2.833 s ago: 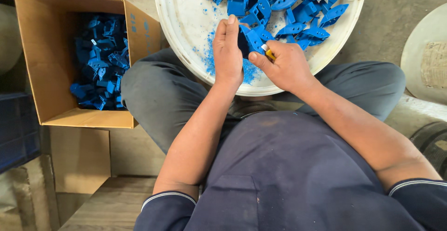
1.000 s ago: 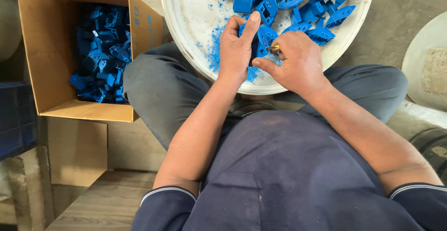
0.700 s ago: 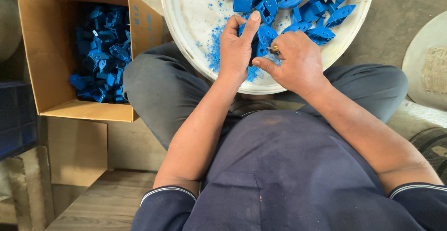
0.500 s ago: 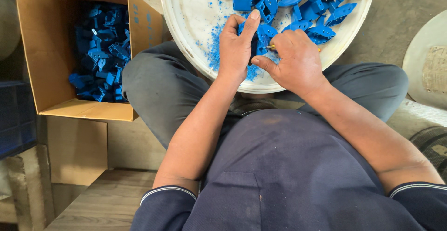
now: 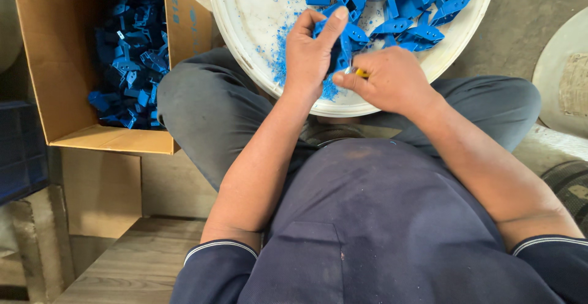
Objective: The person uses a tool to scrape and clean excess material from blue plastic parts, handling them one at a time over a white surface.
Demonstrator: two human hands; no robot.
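My left hand (image 5: 309, 53) grips a blue plastic part (image 5: 340, 51) over the near edge of a round white tray (image 5: 245, 28) resting on my knees. My right hand (image 5: 386, 80) is closed around a small yellow-handled tool (image 5: 358, 72) whose tip touches the part; most of the tool is hidden in the fist. Blue shavings (image 5: 280, 65) lie on the tray beside my left hand. A heap of similar blue parts (image 5: 398, 3) fills the far side of the tray.
An open cardboard box (image 5: 55, 95) holding several blue parts (image 5: 128, 59) stands to my left, against my left knee. A dark blue crate (image 5: 18, 151) sits at the far left. A pale round lid (image 5: 566, 77) lies on the floor at right.
Both hands stay together over the tray's near edge, working the same blue part. My left fingers shifted slightly on the part; the view moved a little.
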